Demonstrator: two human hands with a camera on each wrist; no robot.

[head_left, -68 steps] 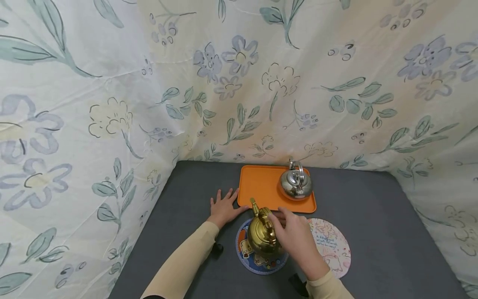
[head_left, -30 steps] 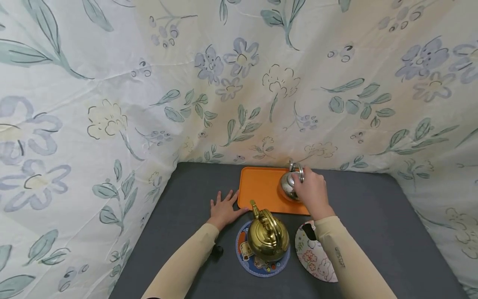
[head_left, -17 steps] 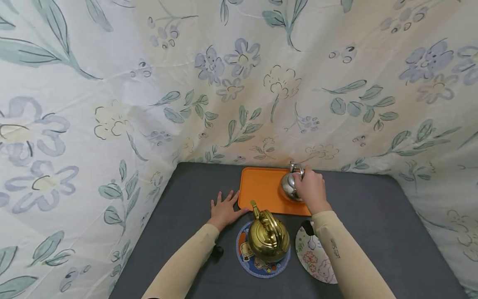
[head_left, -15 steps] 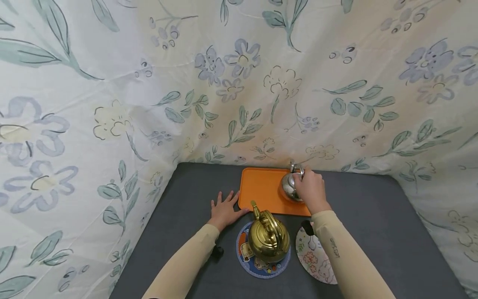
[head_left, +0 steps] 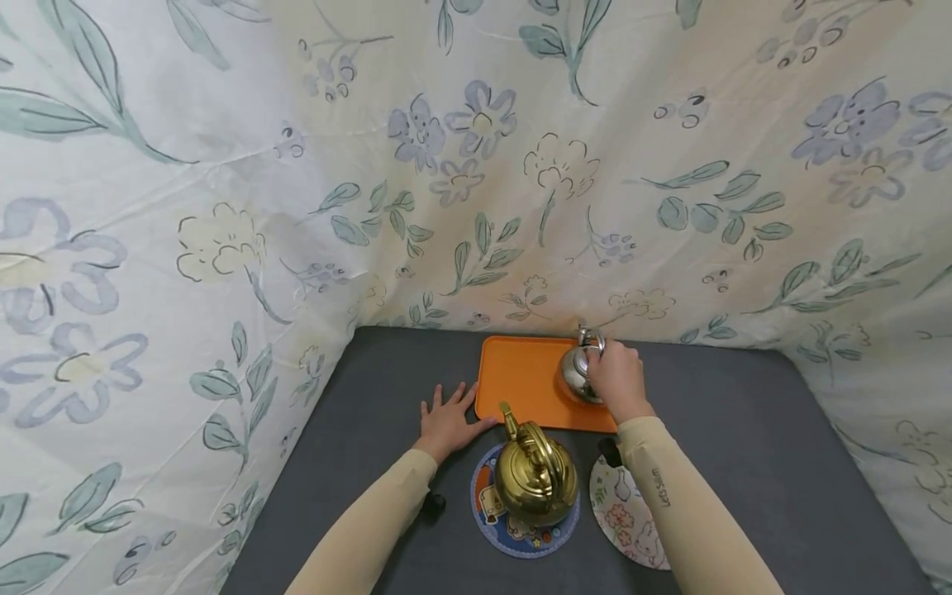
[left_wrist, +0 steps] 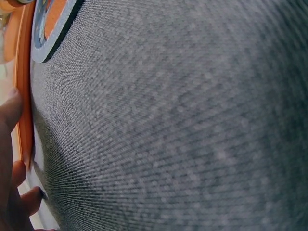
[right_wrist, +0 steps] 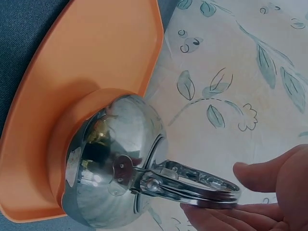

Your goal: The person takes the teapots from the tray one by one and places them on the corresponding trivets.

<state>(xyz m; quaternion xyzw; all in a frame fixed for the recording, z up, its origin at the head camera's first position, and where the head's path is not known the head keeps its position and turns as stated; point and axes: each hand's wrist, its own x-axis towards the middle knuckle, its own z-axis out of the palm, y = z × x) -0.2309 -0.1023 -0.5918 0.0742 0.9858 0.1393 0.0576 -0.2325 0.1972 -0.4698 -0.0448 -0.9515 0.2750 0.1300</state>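
A silver kettle (head_left: 577,369) stands on the right part of an orange tray (head_left: 521,376) at the back of the table. My right hand (head_left: 619,378) is on it, fingers curled round its upright handle. In the right wrist view the fingers (right_wrist: 226,216) lie along the kettle handle (right_wrist: 192,185), with the thumb a little apart from it, and the silver kettle (right_wrist: 115,187) rests on the tray (right_wrist: 86,82). My left hand (head_left: 446,417) lies flat on the table, its fingers touching the tray's left front corner. A gold kettle (head_left: 535,475) sits on a blue round coaster (head_left: 521,535).
A white and pink round coaster (head_left: 628,521) lies right of the blue one, partly under my right forearm. Flowered cloth (head_left: 476,165) walls the grey table (head_left: 744,430) at the back and both sides. The left wrist view shows grey table surface (left_wrist: 183,125) and the tray edge (left_wrist: 23,96).
My right hand left the gold kettle on the blue coaster and moved back to the silver kettle's handle. Over the last second it has stayed there. The left hand has not moved.
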